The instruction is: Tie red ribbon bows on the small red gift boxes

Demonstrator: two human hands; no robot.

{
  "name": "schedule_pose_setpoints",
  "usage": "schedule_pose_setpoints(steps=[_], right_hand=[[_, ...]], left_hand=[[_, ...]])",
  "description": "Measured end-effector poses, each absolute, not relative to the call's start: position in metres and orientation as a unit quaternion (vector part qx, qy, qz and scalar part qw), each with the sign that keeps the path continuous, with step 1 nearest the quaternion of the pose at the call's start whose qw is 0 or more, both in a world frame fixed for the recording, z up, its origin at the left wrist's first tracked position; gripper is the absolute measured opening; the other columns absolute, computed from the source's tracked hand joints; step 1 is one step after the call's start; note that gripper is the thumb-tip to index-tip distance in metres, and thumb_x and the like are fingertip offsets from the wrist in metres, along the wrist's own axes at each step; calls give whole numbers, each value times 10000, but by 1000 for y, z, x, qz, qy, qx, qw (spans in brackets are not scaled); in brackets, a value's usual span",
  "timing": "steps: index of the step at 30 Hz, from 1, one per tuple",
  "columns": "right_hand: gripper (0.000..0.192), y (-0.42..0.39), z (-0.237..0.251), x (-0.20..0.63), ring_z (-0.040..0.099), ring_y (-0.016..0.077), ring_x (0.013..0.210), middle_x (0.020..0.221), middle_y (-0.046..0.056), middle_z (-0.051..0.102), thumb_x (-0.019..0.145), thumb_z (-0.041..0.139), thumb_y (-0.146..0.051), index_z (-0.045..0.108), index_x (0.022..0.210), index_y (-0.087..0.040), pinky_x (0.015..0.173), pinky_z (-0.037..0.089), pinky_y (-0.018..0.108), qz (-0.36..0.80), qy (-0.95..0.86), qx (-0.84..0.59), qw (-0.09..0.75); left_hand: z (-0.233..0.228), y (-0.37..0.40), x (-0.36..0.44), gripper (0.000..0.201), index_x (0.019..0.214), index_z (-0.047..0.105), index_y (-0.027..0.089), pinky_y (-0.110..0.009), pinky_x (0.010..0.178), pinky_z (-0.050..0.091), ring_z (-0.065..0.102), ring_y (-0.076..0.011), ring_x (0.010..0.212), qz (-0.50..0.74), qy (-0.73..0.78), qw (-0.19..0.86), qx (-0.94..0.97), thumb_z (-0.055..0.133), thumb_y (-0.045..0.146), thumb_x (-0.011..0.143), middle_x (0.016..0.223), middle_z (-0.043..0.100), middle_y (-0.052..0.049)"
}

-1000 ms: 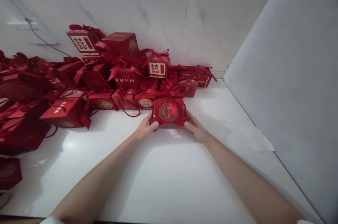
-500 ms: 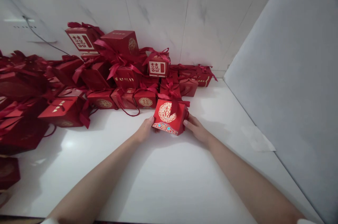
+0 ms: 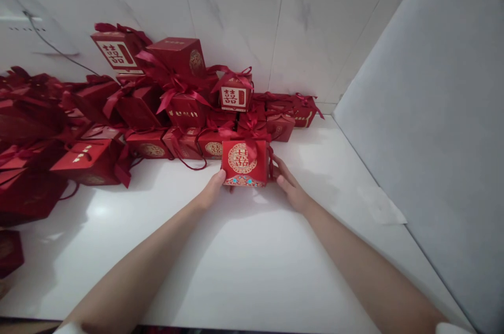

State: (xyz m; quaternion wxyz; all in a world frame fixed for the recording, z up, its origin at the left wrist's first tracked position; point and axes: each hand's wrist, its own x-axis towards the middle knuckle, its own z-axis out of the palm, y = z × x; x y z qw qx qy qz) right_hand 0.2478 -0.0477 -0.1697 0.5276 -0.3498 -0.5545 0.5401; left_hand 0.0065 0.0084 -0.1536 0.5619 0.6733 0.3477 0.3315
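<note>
- The red double-happiness gift box sits in front of the near row, over the white tabletop, its medallion face toward the wearer; whether its base touches the surface I cannot tell.
- The left hand grips the box's left side, thumb at the front edge, fingers mostly hidden.
- The right hand curves around the right side by the twisted cord handle, its thumb apart from the front face; how firmly it bears on the box is unclear.
- Good handling calls for even, light pressure from both palms, since folded card probably dents easily.
- Best keep the cord outside the fingers and free of the base.
- The satin ribbon falls over the upper front; it is worth keeping unpinched.
- Just left stands a medallion box, with a looped cord nearby to avoid snagging.
</note>
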Motion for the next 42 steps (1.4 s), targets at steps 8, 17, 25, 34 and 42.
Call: schedule_pose_setpoints(steps=[8, 17, 25, 34, 42], right_hand=[[826, -47, -173, 244, 459, 288, 1353, 1521, 118, 412, 820, 711, -535, 295, 1485, -277, 1100, 411, 459, 548, -584, -324, 504], [839, -45, -174, 243, 474, 300, 1340, 1472, 135, 464, 790, 732, -559, 329, 1462, -259, 1086, 426, 462, 545, -574, -332, 513], [804, -44, -176, 244, 507, 298, 1305, 1461, 135, 470, 804, 740, -507, 328, 1454, -274, 1078, 429, 469, 556, -565, -314, 522], [553, -50, -162, 244, 503, 278, 1253, 1353, 73, 537, 856, 617, -582, 443, 1293, -293, 1065, 414, 410, 447, -550, -398, 583], [361, -49, -168, 248, 503, 176, 708, 786, 2, 490, 861, 624, -567, 485, 843, -234, 696, 455, 321, 458, -570, -375, 570]], left_hand=[[-150, 4, 8, 749, 1035, 583, 126, -297, 598, 470, 581, -177, 615, 362, 385, 493, 691, 447, 815, 775, 751, 651, -63], [-154, 6, 6, 784, 1101, 603, 130, -305, 599, 479, 597, -189, 593, 365, 387, 494, 688, 452, 823, 767, 713, 672, -68], [-144, 3, 8, 799, 1080, 620, 128, -336, 643, 491, 601, -212, 629, 344, 390, 478, 707, 389, 834, 785, 744, 669, -91], [-146, -4, 13, 529, 1094, 573, 142, -320, 766, 488, 626, -202, 758, 327, 399, 466, 719, 386, 614, 943, 809, 676, -60], [-143, -11, 17, 736, 1382, 467, 140, -392, 988, 495, 582, -317, 1193, 389, 324, 501, 702, 643, 579, 819, 1311, 609, -157]])
